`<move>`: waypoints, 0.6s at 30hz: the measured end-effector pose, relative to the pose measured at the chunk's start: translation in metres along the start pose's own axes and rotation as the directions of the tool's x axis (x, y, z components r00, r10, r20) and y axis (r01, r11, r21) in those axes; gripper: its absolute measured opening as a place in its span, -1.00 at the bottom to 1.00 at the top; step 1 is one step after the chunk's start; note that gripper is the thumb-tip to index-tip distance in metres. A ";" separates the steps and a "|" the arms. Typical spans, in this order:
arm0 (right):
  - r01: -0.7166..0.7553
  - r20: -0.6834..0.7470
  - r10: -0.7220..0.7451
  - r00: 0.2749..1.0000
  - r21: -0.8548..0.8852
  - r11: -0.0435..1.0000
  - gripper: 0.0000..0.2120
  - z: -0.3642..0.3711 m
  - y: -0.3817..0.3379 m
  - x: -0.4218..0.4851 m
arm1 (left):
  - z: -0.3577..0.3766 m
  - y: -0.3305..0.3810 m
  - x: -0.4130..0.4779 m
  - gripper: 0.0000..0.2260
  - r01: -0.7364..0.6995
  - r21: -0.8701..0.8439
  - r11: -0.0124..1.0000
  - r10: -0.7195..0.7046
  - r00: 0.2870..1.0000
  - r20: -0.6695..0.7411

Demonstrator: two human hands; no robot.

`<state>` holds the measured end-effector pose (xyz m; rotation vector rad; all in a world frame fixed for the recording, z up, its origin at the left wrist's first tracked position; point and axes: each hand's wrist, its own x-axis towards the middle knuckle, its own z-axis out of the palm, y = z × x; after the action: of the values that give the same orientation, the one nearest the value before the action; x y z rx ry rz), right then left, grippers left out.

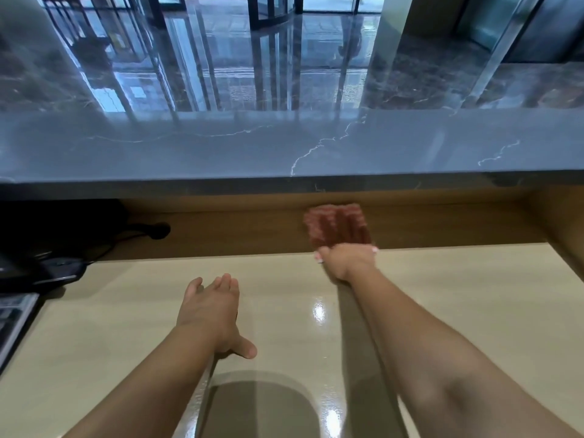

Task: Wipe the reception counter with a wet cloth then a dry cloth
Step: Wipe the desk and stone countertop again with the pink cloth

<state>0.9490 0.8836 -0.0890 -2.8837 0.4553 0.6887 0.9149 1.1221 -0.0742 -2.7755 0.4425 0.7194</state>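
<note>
Wiping pass in hand, by the look of it, at the far end of the reach.

Beneath both forearms, the glossy beige bench (442, 279): plenty of free run right of the right hand and back toward the body. Above both hands, a grey marble ledge (221, 147) overhanging: keep knuckles low under its lip. Just beyond the right hand, the wooden back panel (237, 232): follow the corner seam sideways, overlapping passes with even pressure.

Left of the left hand, dark gear and cables (57, 241) and a keyboard (12, 320): stop strokes short and keep moisture off.

Left hand (210, 311) flat, fingers straight, holding nothing, well apart from the right; useful as a brace. Right hand (346, 259) behind the red cloth (336, 224), fingers hidden beneath it; cannot tell whether pinching or pressing flat. Cloth up against the panel; impossible to tell wet from dry.
</note>
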 end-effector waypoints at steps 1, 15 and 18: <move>-0.044 0.007 0.044 0.999 -0.019 0.999 -0.52 -0.005 0.016 -0.001 | 0.000 0.000 0.000 0.17 0.002 -0.005 1.000 -0.002 1.000 -0.001; -0.206 0.122 0.199 0.972 0.055 0.977 -0.49 -0.007 -0.037 0.022 | 0.022 -0.011 -0.001 0.15 -0.092 -0.230 0.969 0.058 0.987 -0.152; -0.048 0.117 0.044 0.992 0.037 0.998 -0.52 0.000 -0.099 0.009 | 0.031 -0.024 -0.007 0.07 -0.166 -0.342 0.925 0.086 0.968 -0.236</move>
<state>0.9889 0.9744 -0.0869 -2.7853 0.5150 0.8400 0.9042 1.1547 -0.0935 -3.2157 0.5905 0.5732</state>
